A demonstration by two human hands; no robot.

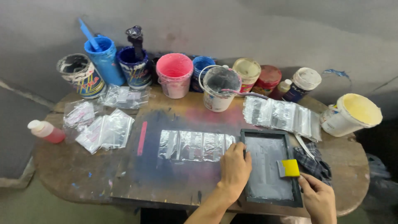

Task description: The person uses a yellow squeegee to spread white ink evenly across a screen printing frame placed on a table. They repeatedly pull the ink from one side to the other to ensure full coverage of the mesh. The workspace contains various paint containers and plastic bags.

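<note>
Well, dark-framed screen (268, 168), grey ink-smeared mesh, lying flat

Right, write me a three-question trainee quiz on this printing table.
1. True or false: the left hand rests on the edge of the dark screen frame.
2. What does the right hand hold? A) the yellow-handled squeegee B) the pink bucket C) the red bottle
3. What lies on the table directly left of the frame?

Key
1. True.
2. A.
3. A row of clear plastic bags.
</note>
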